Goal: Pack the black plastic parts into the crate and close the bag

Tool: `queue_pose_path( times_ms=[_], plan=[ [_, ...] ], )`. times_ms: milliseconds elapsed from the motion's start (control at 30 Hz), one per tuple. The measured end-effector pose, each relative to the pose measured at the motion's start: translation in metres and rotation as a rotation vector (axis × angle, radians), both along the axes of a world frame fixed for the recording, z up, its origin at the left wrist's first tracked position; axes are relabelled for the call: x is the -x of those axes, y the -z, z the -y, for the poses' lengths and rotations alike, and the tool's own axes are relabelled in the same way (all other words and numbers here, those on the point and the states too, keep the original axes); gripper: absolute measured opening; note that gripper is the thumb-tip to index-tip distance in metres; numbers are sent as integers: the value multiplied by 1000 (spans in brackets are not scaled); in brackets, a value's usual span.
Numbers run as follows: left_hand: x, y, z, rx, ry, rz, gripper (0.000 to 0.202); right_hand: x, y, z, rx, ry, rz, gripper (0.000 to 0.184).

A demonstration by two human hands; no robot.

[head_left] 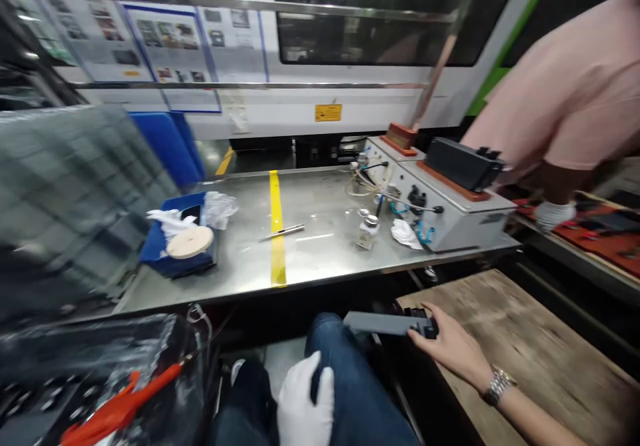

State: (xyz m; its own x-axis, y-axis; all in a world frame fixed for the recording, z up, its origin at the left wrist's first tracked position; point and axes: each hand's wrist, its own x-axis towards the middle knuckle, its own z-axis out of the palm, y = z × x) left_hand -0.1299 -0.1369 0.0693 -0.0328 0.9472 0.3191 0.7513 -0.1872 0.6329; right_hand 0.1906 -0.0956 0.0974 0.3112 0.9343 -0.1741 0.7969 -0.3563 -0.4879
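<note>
My right hand (453,346), bare and with a metal watch at the wrist, is closed around the black end of a flat grey plastic part (380,323). The part juts out leftward over my right knee, beside a wooden board. In a white glove, my left hand (305,403) hovers at or rests on my lap, thumb and fingers apart, nothing seen in it. On the metal bench ahead lie a pen-like metal tool (285,232) and a small clear bottle (367,233). A dark plastic part (463,165) sits on the grey control box (470,226).
A blue bin (155,253) with white cloth and a round tape roll (190,242) stands at the bench's left. Nearer, orange-handled pliers (125,403) lie over a plastic-lined black box. The wooden board (520,339) is at right. A co-worker's leg (560,99) shows beyond.
</note>
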Motion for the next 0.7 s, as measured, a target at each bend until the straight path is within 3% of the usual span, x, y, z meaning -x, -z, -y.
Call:
queue_pose_path(
  times_ms=[67,100,133,200,233,300,367,433,567,700],
  plan=[
    [-18,-20,-4,-280,78,-215,42,51,-23,-10,-21,-277,-27,82],
    [-26,-28,-5,-327,67,-311,48,76,-34,-13,-29,-407,-39,82],
    [-31,-34,-5,-259,10,-388,50,99,-44,-15,-32,-527,-50,81],
    [-30,-43,-3,98,-102,-415,47,137,-60,-20,-25,-732,-60,80],
    [-24,-46,-1,330,-154,-322,43,152,-65,-27,-21,-819,-64,80],
    [-3,-53,5,682,-222,45,35,174,-72,-53,-28,-946,-67,72],
    [24,-61,14,806,-292,450,39,190,-73,-97,-62,-985,-46,50],
    [47,-71,25,770,-347,695,48,204,-68,-152,-97,-922,30,35],
    [70,-88,41,607,-365,980,44,230,-44,-251,-162,-820,211,30],
    [75,-94,44,555,-392,1150,44,242,-23,-294,-148,-844,310,25]
  ],
)
